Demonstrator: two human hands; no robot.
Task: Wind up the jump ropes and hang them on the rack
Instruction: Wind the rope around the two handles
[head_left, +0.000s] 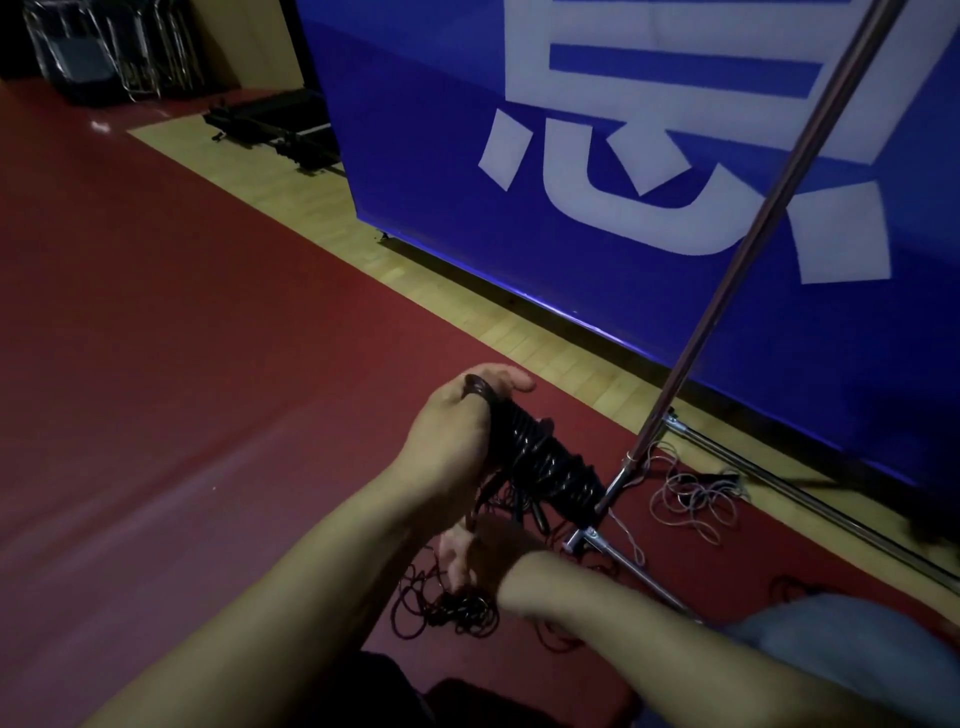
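My left hand (452, 436) grips a thick bundle of black jump rope (540, 462), coiled tightly around its handles and pointing down to the right. Below it my right hand (475, 558) is blurred and holds the loose black rope that trails from the bundle. More of that rope lies tangled on the red floor (447, 610) under my hands. The rack's metal pole (753, 249) rises slanted at the right, its base (613, 540) just beyond the bundle. A pale rope (691, 499) lies loose by the base.
A large blue banner (623, 182) with white characters stands behind the rack along the wooden floor strip. Dark equipment (270, 130) and folded chairs (104, 47) sit at the far left. Red mat spreads to the left. My knee in blue fabric (841, 639) is at lower right.
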